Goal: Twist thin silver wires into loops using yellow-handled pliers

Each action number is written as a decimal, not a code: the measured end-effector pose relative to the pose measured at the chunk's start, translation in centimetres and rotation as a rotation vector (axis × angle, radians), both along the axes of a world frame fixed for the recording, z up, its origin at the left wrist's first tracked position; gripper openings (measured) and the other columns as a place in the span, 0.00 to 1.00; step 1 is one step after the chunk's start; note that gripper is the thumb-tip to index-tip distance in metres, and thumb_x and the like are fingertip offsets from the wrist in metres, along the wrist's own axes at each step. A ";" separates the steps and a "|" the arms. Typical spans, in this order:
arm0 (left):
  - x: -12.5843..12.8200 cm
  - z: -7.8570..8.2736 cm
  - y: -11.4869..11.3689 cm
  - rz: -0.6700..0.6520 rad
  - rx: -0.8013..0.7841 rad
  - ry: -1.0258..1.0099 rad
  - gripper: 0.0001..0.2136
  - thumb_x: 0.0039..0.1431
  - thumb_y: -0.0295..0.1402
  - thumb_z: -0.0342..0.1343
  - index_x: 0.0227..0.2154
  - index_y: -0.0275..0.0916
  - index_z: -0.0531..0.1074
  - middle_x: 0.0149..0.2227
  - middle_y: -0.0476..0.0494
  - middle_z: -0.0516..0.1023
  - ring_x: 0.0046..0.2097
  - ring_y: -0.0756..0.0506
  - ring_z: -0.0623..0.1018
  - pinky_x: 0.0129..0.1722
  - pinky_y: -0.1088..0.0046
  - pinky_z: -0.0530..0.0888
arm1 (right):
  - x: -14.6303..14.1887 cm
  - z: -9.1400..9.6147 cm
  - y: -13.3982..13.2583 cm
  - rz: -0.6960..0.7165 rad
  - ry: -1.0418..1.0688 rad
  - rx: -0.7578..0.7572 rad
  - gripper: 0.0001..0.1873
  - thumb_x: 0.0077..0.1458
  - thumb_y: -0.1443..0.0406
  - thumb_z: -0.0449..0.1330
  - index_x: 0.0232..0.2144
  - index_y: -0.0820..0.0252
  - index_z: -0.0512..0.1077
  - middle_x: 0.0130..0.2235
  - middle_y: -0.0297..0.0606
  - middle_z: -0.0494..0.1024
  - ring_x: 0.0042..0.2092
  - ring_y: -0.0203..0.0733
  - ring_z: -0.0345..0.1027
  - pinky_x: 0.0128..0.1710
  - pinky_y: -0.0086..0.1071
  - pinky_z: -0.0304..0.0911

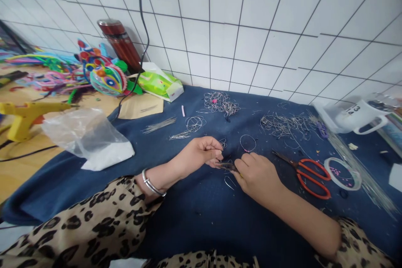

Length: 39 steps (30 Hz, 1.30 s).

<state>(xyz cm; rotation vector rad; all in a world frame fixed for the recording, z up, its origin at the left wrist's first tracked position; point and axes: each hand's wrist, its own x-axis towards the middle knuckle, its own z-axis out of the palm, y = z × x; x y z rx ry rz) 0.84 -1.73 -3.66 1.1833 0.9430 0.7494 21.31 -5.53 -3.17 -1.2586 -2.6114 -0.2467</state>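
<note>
My left hand (205,150), with a silver bangle at the wrist, pinches a thin piece of wire over the dark blue cloth (188,217). My right hand (259,176) is wrapped round a pair of pliers (226,166), whose jaws point left and meet the left fingertips. How the jaws sit on the wire is too small to make out. Just beyond the hands lie a wire ring (248,143) and a small coil partly hidden by the left fingers. A bent bit of wire (230,182) rests on the cloth below the pliers.
Red-handled scissors (314,178) and a clear round dish (343,174) with pink beads lie right. Tangled wire (282,125) and straight wires (159,125) are spread behind. A white mug (361,115) stands far right; a plastic bag (91,134) and yellow glue gun (25,117) lie left.
</note>
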 end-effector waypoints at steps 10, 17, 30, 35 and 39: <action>0.0 -0.2 -0.1 -0.023 -0.002 0.046 0.07 0.52 0.30 0.56 0.34 0.35 0.67 0.28 0.47 0.75 0.26 0.52 0.74 0.29 0.74 0.73 | -0.1 0.3 -0.4 0.012 -0.088 0.022 0.04 0.52 0.69 0.53 0.26 0.59 0.65 0.26 0.35 0.66 0.31 0.39 0.54 0.29 0.34 0.43; 0.1 0.0 -0.2 -0.035 -0.021 0.043 0.06 0.53 0.30 0.55 0.34 0.35 0.67 0.28 0.46 0.75 0.28 0.51 0.75 0.30 0.72 0.73 | -0.2 0.2 -0.4 0.024 -0.107 0.056 0.04 0.52 0.70 0.53 0.27 0.59 0.65 0.27 0.35 0.65 0.31 0.39 0.53 0.29 0.35 0.41; 0.4 0.4 -0.4 -0.054 0.026 0.018 0.06 0.51 0.28 0.56 0.32 0.34 0.67 0.25 0.49 0.74 0.25 0.53 0.72 0.28 0.75 0.69 | -0.2 0.3 -0.5 0.049 -0.110 0.114 0.05 0.54 0.69 0.52 0.27 0.59 0.66 0.25 0.34 0.64 0.30 0.38 0.53 0.28 0.35 0.40; 0.4 0.5 -0.5 -0.074 0.133 0.065 0.05 0.52 0.28 0.55 0.33 0.34 0.68 0.25 0.50 0.74 0.27 0.53 0.72 0.30 0.75 0.69 | 0.1 -0.5 0.2 0.024 -0.027 -0.086 0.06 0.54 0.64 0.54 0.26 0.58 0.65 0.27 0.34 0.66 0.32 0.38 0.56 0.31 0.33 0.45; -0.1 0.5 0.3 0.000 0.283 0.152 0.04 0.54 0.29 0.53 0.32 0.35 0.67 0.27 0.49 0.74 0.30 0.52 0.74 0.33 0.74 0.70 | 0.9 -1.3 1.4 -0.009 0.004 -0.062 0.07 0.53 0.62 0.54 0.27 0.59 0.66 0.29 0.36 0.67 0.34 0.39 0.57 0.34 0.33 0.48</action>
